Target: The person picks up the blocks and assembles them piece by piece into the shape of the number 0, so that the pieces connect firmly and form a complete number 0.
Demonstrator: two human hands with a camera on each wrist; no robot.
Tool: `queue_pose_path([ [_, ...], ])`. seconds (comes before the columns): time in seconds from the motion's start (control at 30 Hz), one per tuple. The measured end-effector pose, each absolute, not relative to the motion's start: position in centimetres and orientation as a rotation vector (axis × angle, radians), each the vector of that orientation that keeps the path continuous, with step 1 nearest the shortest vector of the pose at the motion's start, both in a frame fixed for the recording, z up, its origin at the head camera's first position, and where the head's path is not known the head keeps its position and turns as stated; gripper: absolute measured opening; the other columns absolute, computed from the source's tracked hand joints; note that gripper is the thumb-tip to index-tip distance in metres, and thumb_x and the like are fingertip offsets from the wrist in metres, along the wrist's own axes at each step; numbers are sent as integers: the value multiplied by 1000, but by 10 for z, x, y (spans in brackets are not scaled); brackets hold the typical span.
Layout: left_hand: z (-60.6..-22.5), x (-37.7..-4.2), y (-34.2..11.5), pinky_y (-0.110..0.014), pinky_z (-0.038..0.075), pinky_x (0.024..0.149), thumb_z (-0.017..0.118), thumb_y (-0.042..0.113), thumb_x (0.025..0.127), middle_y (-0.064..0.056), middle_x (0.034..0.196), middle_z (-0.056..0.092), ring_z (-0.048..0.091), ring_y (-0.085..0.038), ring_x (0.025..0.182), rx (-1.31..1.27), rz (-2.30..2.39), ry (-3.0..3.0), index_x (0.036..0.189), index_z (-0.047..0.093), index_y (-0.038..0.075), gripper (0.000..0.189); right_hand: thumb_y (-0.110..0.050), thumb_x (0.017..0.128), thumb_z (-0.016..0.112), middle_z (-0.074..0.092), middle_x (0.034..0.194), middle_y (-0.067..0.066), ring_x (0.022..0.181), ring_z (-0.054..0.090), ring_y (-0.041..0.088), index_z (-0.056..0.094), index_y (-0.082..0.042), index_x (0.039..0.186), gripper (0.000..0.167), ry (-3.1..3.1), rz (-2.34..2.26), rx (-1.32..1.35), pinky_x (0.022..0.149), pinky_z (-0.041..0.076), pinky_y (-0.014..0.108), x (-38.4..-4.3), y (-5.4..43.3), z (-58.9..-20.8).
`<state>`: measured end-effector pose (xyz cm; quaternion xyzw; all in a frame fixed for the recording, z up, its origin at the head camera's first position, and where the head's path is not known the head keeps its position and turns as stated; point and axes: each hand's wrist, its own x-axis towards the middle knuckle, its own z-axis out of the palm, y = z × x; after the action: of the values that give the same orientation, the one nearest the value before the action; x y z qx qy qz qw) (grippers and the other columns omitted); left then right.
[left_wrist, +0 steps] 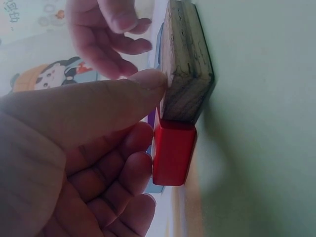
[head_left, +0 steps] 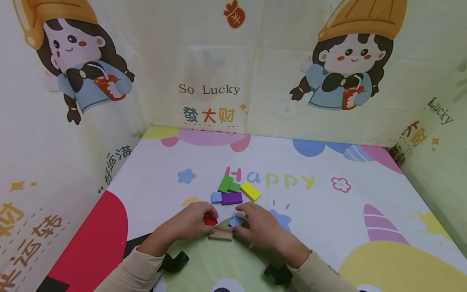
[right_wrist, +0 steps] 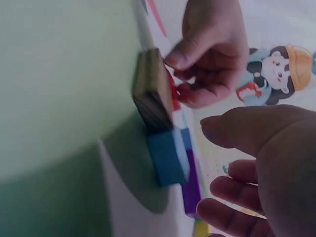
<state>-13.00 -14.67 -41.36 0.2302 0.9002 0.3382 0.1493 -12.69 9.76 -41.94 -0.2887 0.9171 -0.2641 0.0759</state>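
Note:
A plain wooden block (head_left: 221, 233) lies on the green part of the mat, with a red block (left_wrist: 174, 154) against one end and a light blue block (right_wrist: 169, 157) against the other. My left hand (head_left: 190, 220) is at the red block: its curled fingertips touch that block, while the thumb (left_wrist: 116, 101) rests on the wooden block's edge. The right hand (head_left: 265, 224) hovers beside the blue block, fingers spread and apart from it in the right wrist view. Its thumb (right_wrist: 247, 129) points toward the wooden block.
Beyond the hands lie a purple block (head_left: 232, 198), a small light blue block (head_left: 216, 198), two green blocks (head_left: 225, 183) and a yellow block (head_left: 250, 191). A printed cloth wall (head_left: 270, 81) rises behind the patterned mat (head_left: 317, 211). Dark wrist devices sit below both hands.

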Motion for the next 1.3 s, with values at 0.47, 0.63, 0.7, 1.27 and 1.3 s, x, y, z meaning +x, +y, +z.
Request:
queue_pose_path([
  [0.47, -411, -129, -147, -32, 52, 73, 84, 6, 79, 0, 95, 62, 57, -18, 87, 645, 976, 2576, 100, 67, 5, 27, -16, 90, 76, 62, 125, 10, 103, 62, 24, 59, -3, 131, 47, 2756, -911, -832, 87, 53, 43, -149, 112, -409],
  [0.63, -413, -129, -147, -31, 52, 72, 84, 6, 79, 0, 95, 62, 57, -17, 87, 649, 985, 2572, 101, 67, 5, 27, -14, 89, 76, 62, 125, 9, 107, 61, 26, 59, -4, 131, 46, 2810, -940, -792, 92, 51, 45, -159, 114, -412],
  [0.7, -413, -129, -147, -32, 52, 72, 83, 6, 80, 1, 95, 62, 57, -17, 88, 650, 987, 2571, 101, 67, 5, 27, -13, 90, 75, 62, 127, 9, 110, 60, 27, 59, -5, 132, 46, 2820, -952, -727, 95, 50, 46, -162, 115, -414],
  [1.27, -412, -128, -146, -34, 53, 73, 83, 6, 80, 0, 96, 62, 57, -17, 89, 627, 974, 2569, 101, 67, 6, 26, -10, 91, 70, 63, 127, 12, 114, 59, 30, 58, -3, 134, 46, 2878, -1006, -443, 102, 45, 48, -178, 123, -432],
  [1.3, -411, -128, -146, -34, 53, 73, 83, 6, 80, 0, 95, 62, 57, -17, 89, 629, 972, 2570, 101, 67, 6, 26, -9, 91, 70, 63, 127, 12, 114, 59, 30, 58, -3, 134, 46, 2881, -1007, -436, 102, 45, 48, -178, 123, -433],
])
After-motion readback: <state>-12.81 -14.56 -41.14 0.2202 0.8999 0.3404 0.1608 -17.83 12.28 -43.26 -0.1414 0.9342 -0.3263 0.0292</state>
